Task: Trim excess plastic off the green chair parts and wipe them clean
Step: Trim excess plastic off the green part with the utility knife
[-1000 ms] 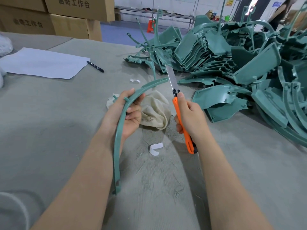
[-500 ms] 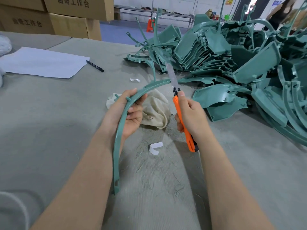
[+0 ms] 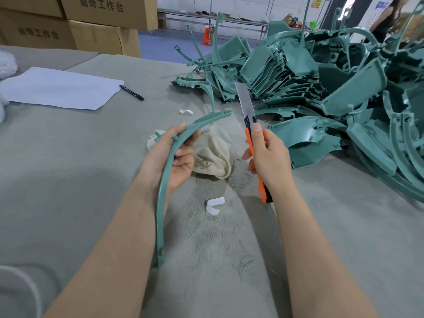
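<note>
My left hand (image 3: 171, 157) grips a long curved green chair strip (image 3: 161, 203) near its upper bend; the strip's far end points right and its near end hangs by my forearm. My right hand (image 3: 269, 160) holds an orange utility knife (image 3: 252, 143) with the long blade extended up and away. The blade stands just right of the strip's far end, apart from it. A crumpled beige cloth (image 3: 214, 153) lies on the table between my hands, partly hidden by my left fingers.
A big heap of green chair parts (image 3: 321, 88) fills the right and far side of the grey table (image 3: 68, 168). White paper (image 3: 59, 88) and a black pen (image 3: 132, 92) lie far left. White scraps (image 3: 214, 204) and green shavings litter the middle. Cardboard boxes (image 3: 103, 24) stand behind.
The knife blade has come off the strip's far end and shifted a little right. My left hand has tilted the strip slightly.
</note>
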Demonstrator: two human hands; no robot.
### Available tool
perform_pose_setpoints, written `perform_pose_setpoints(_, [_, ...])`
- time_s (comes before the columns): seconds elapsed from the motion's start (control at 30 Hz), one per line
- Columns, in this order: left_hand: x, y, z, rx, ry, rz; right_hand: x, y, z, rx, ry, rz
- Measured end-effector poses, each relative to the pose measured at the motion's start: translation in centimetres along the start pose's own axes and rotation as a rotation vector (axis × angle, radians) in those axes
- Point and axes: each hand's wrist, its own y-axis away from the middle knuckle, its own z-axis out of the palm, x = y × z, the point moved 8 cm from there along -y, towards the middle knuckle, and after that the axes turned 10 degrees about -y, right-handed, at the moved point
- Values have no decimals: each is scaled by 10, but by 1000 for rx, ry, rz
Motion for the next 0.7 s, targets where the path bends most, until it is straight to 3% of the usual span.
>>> perform_pose_setpoints(0.17, [7,-1,-5,40,-26,72,-14,5,20,-149,129,-161])
perform_pose_setpoints(0.33, [11,0,-7,71,-21,119,-16,10,26,-173,177,-280])
perform_pose_setpoints(0.7, [14,3,-3,53,-49,153,-7,6,21,-94,192,-226])
